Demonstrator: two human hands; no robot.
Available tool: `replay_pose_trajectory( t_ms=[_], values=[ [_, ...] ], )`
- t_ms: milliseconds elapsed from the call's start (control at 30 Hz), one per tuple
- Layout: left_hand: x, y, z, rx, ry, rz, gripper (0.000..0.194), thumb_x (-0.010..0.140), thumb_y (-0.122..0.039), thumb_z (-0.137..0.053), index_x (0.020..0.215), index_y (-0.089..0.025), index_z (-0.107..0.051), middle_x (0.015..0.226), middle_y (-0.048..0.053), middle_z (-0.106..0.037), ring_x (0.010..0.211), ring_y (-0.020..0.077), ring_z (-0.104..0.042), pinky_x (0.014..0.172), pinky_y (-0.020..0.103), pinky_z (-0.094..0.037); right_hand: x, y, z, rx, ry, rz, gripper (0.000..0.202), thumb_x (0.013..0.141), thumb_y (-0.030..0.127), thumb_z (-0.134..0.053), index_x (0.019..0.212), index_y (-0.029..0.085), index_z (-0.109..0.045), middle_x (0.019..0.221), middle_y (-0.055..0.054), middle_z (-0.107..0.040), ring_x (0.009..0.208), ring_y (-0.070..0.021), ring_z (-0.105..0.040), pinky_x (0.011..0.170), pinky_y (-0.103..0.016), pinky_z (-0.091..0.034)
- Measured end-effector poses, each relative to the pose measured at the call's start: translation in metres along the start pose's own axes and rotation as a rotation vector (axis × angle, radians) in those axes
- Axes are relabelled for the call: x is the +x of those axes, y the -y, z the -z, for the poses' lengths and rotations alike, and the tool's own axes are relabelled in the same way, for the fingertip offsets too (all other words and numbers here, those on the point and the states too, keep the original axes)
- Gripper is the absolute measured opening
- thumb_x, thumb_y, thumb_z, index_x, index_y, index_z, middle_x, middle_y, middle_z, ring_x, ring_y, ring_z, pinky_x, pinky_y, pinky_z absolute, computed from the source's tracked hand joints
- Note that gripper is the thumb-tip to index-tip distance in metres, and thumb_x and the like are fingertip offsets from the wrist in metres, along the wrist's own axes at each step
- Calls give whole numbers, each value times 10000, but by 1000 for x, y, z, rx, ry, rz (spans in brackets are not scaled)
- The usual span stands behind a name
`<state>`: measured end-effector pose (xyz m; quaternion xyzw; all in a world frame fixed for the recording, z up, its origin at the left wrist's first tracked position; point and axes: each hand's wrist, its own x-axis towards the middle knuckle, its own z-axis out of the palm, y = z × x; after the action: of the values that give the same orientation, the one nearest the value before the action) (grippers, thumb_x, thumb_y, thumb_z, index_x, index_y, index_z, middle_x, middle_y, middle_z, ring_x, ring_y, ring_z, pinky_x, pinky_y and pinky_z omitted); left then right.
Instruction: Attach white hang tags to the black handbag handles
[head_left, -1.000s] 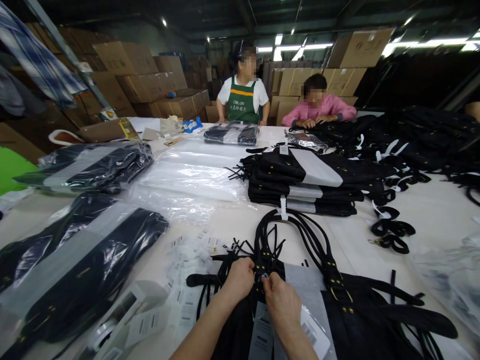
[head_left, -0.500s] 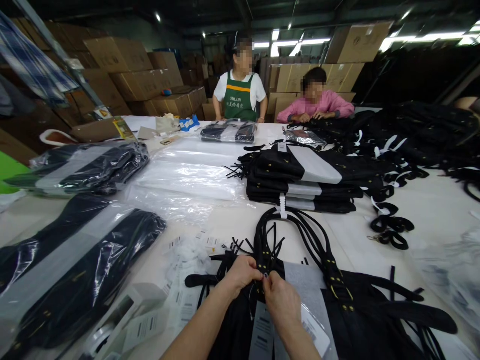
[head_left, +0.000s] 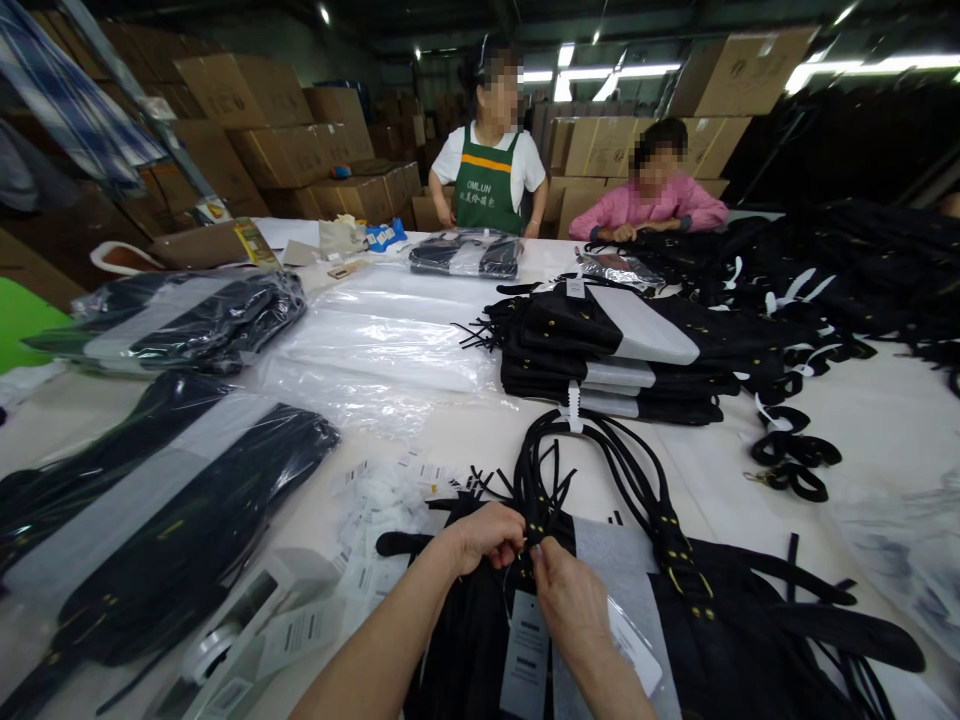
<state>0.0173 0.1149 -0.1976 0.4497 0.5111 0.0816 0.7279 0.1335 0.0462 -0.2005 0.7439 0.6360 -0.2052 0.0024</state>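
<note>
**Both hands pinch at a black bag's strap at the near edge of the table**

The left hand [head_left: 484, 535] and the right hand [head_left: 571, 600] meet fingertip to fingertip over a black bag [head_left: 720, 640] that lies flat at the near edge of the table [head_left: 877, 420]. Both hands are curled, with thumb and forefinger pinching a small spot on the bag's strap [head_left: 536, 500]; what exactly sits between the fingertips is too small to tell. A grey hang tag [head_left: 523, 655] lies on the bag just below the right hand. The bag's long handles [head_left: 600, 455] loop away from the hands toward the middle of the table.

Just left of the left hand lies a scatter of small white labels [head_left: 375, 500]. Farther left, bagged black goods in clear plastic [head_left: 150, 520] cover the table's left side. Beyond the handles stands a stack of folded black bags [head_left: 615, 360], with flat clear plastic sleeves [head_left: 390, 340] beside it. At the far edge, a person in a green apron [head_left: 487, 185] stands and a person in a pink top [head_left: 649, 205] leans on the table.
</note>
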Motion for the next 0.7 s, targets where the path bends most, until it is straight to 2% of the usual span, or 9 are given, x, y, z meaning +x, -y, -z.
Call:
replay_pose_trajectory(
  t_ms=[200,300,433,567,700],
  values=[
    [3,-2,4,-6,155,53,210,490,-55,-398,617,-116,-553,459,-33,-495,379,74,-467,390,179,-396,1,1,-5,-45,-33,-83,197,879,307,-375,849,205,-540,757,-40,-653,693,-211,-622,493,-256,-248],
    [6,1,7,-6,166,41,166,529,-52,-420,634,-124,-527,484,-37,-501,412,74,-491,417,189,-441,1,1,-7,-59,-48,-83,208,883,315,-370,825,200,-534,737,-40,-650,681,-208,-623,487,-255,-231],
    [8,4,5,103,91,4,96,597,-58,-452,633,-132,-502,465,-48,-469,399,69,-469,402,181,-419,0,0,-10,-53,-73,-49,213,891,292,-355,810,189,-523,731,-37,-645,656,-184,-620,481,-249,-230],
    [6,4,-1,241,-34,-40,121,625,-33,-428,597,-140,-476,418,-57,-409,387,80,-434,418,201,-395,-2,-3,-9,-7,-80,-16,203,882,294,-375,803,188,-530,693,-26,-632,647,-179,-614,488,-249,-262],
    [-4,1,2,448,-268,-164,164,639,-21,-419,566,-147,-492,492,-31,-438,547,115,-483,630,279,-431,-6,-8,-7,79,-168,68,141,843,236,-424,795,195,-550,719,-9,-604,618,-149,-587,510,-244,-319]
  ],
)
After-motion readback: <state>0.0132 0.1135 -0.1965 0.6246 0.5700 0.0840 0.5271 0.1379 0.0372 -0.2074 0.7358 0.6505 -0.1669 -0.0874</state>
